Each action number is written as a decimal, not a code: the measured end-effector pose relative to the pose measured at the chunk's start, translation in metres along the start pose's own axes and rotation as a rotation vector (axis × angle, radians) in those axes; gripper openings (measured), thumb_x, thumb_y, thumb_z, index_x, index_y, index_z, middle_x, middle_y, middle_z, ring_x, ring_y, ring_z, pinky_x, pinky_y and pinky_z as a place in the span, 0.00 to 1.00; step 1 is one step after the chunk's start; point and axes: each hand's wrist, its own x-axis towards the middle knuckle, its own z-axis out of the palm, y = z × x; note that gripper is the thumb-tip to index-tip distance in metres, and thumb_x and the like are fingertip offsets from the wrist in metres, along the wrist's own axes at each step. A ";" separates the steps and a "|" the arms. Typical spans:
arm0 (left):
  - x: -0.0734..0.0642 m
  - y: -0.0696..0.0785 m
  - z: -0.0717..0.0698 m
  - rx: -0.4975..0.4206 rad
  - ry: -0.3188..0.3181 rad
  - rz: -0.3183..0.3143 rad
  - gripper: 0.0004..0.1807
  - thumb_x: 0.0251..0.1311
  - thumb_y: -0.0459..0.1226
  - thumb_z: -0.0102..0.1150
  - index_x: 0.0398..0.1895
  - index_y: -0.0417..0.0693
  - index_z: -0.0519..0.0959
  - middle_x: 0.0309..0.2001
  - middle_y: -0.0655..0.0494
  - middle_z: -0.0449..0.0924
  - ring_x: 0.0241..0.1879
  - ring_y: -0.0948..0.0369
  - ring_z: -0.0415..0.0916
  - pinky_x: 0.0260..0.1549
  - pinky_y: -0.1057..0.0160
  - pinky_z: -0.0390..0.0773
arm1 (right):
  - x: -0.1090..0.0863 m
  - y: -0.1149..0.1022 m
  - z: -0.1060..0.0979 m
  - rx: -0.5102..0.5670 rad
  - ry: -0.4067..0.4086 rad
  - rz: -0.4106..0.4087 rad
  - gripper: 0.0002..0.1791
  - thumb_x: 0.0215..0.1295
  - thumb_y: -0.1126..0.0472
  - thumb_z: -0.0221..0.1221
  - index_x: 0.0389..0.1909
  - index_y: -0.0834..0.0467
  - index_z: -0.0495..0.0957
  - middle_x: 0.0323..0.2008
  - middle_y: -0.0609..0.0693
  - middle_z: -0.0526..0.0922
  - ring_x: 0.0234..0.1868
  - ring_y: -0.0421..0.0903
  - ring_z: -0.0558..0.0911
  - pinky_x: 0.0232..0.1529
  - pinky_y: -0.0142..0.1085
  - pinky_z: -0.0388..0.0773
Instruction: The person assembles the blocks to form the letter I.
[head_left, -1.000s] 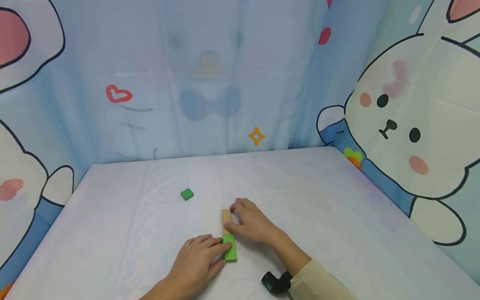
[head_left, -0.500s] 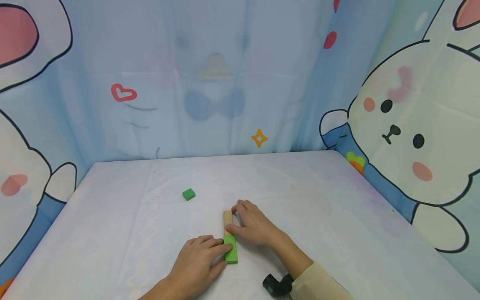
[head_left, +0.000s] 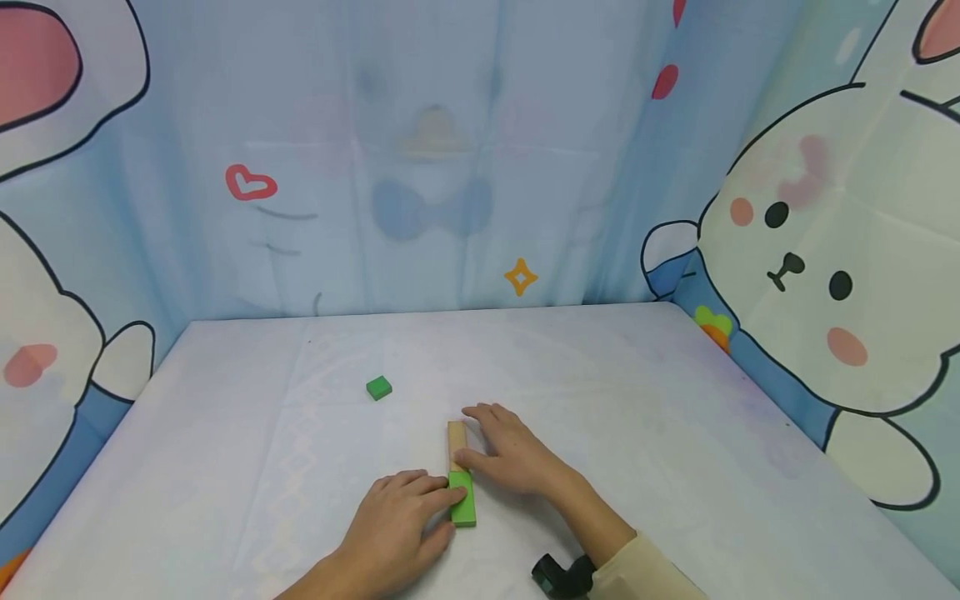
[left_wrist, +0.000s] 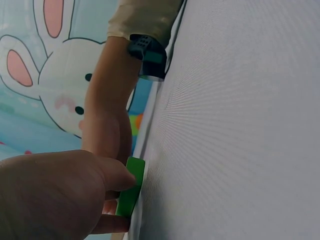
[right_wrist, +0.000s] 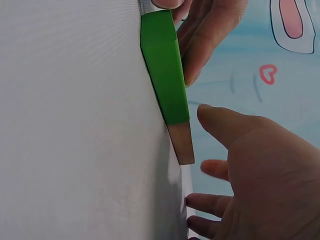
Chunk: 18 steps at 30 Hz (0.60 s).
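A long green block (head_left: 466, 512) lies flat on the white table, near my left hand (head_left: 397, 529). That hand's index finger rests on top of the green block, and its thumb is at the near left corner. End to end beyond it lies a plain wooden block (head_left: 456, 437), its far end pointing away from me. My right hand (head_left: 517, 454) hovers to the right of the wooden block with fingers spread. In the right wrist view a gap shows between the right thumb and the wooden block (right_wrist: 181, 145). Part of the green block is hidden under the left fingers.
A small green block (head_left: 378, 387) sits farther back and to the left on the white-covered table (head_left: 637, 400). A black wrist camera (head_left: 562, 577) is on the right forearm. Behind the table hangs a blue curtain (head_left: 315, 108) with printed rabbits.
My right fingers have come off the wooden block and moved slightly right. The left hand stays on the green block. The head view has shifted a little.
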 end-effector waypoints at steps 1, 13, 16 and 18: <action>0.000 0.000 0.000 -0.002 0.001 0.000 0.19 0.67 0.47 0.64 0.60 0.64 0.84 0.58 0.59 0.85 0.60 0.53 0.80 0.55 0.43 0.79 | -0.001 0.001 0.000 0.015 -0.002 -0.007 0.37 0.71 0.40 0.62 0.75 0.52 0.67 0.76 0.58 0.66 0.80 0.61 0.60 0.76 0.62 0.59; 0.000 0.000 -0.001 -0.015 0.013 -0.007 0.18 0.67 0.46 0.64 0.60 0.64 0.84 0.57 0.60 0.85 0.59 0.54 0.80 0.55 0.44 0.79 | -0.012 0.008 -0.005 0.079 -0.040 -0.048 0.31 0.70 0.42 0.63 0.72 0.43 0.73 0.77 0.58 0.64 0.80 0.62 0.57 0.73 0.68 0.59; 0.000 0.000 -0.001 -0.017 0.011 -0.009 0.18 0.67 0.47 0.64 0.60 0.64 0.84 0.57 0.60 0.85 0.59 0.53 0.80 0.55 0.43 0.79 | -0.014 0.008 -0.005 0.079 -0.043 -0.049 0.31 0.70 0.42 0.64 0.71 0.42 0.74 0.77 0.58 0.64 0.80 0.63 0.57 0.72 0.69 0.59; 0.000 0.000 -0.001 -0.020 0.000 -0.016 0.19 0.68 0.47 0.63 0.60 0.64 0.84 0.58 0.60 0.85 0.59 0.53 0.80 0.55 0.43 0.78 | -0.014 0.008 -0.004 0.074 -0.046 -0.047 0.31 0.69 0.42 0.64 0.71 0.42 0.74 0.77 0.58 0.64 0.80 0.63 0.57 0.72 0.69 0.59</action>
